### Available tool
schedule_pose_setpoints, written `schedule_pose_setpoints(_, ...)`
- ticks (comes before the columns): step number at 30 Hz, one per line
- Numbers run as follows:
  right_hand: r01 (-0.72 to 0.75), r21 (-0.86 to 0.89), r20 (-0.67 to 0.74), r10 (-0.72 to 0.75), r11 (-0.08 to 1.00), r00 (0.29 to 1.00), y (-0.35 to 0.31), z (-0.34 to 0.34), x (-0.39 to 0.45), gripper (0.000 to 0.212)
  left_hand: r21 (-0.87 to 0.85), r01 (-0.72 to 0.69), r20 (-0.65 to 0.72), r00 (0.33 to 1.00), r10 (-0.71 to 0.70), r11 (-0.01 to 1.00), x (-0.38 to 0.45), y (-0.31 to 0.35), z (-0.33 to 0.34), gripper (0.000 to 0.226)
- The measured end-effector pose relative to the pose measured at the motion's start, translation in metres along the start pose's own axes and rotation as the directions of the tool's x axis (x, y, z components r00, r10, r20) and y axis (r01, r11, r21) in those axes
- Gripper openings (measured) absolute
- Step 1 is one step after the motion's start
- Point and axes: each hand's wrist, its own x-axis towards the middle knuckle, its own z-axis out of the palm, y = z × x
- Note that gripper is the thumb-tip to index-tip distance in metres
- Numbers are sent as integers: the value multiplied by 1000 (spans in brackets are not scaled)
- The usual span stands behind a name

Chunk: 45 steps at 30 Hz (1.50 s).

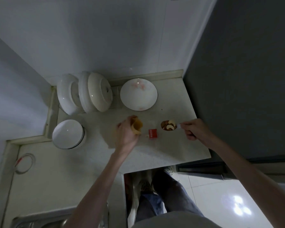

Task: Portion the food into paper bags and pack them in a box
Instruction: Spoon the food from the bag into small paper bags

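Note:
My left hand (126, 133) grips a small brown paper bag (136, 127), its open mouth turned toward the right. My right hand (190, 130) pinches the handle of a clear spoon (169, 125) loaded with mixed nuts, cashews among them. The spoon hovers a short way right of the bag's mouth, above the white counter (179, 145). Between and just below them lies a small red packet (152, 133) on the counter. No box is in view.
An empty white plate (138, 94) lies behind the hands. Several white bowls (84, 92) lean stacked at the back left, and an upturned bowl (68, 134) sits left of my left hand. A sink edge (39, 222) shows at the bottom left; a dark wall (237, 96) bounds the right.

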Motion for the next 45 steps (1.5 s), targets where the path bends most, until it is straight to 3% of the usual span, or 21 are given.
schedule_pose_setpoints(6, 97, -132, 111, -83, 986, 990, -81, 11, -52, 15, 32, -183, -64, 981, 185, 983, -2, 58, -22, 38)
schedule_pose_setpoints(11, 100, -185, 81, -86, 978, 993, -122, 25, -83, 16, -36, -254, -132, 960, 247, 967, -12, 80, -37, 36)
schedule_pose_setpoints(14, 110, -301, 43, -102, 947, 994, -138, 34, -95, 16, -53, -285, -159, 949, 274, 957, -18, 86, -45, 41)
schedule_pose_setpoints(16, 137, -451, 10, -148, 882, 989, -148, 41, -100, 17, -41, -298, -198, 938, 284, 954, -20, 88, -49, 42)
schedule_pose_setpoints(20, 194, -737, 20, -265, 647, 964, -169, 61, -110, 24, -6, -301, -227, 929, 292, 954, -21, 91, -54, 52)
schedule_pose_setpoints(24, 277, -850, 108, -367, 447, 924, -184, 79, -119, 18, -2, -283, -247, 929, 274, 959, -23, 93, -54, 65)
schedule_pose_setpoints(27, 325, -875, 169, -402, 359, 900, -189, 85, -121, 19, -64, -246, -263, 939, 222, 967, -25, 89, -55, 65)
schedule_pose_setpoints(34, 394, -819, 185, -458, 416, 869, -183, 76, -114, 22, -157, -213, -267, 949, 166, 964, -29, 77, -54, 62)
schedule_pose_setpoints(39, 315, -719, -42, -491, 619, 870, -147, 43, -72, 24, -269, 42, -108, 991, -74, 962, -30, 37, -40, 50)
schedule_pose_setpoints(43, 104, -698, -154, -290, 709, 945, -71, 21, -27, 23, -406, 319, 93, 947, -308, 856, -39, -16, -27, 49)
schedule_pose_setpoints(45, 12, -689, -175, -182, 725, 968, -30, 16, -9, 25, -343, 393, 115, 919, -377, 853, -44, -40, -24, 50)
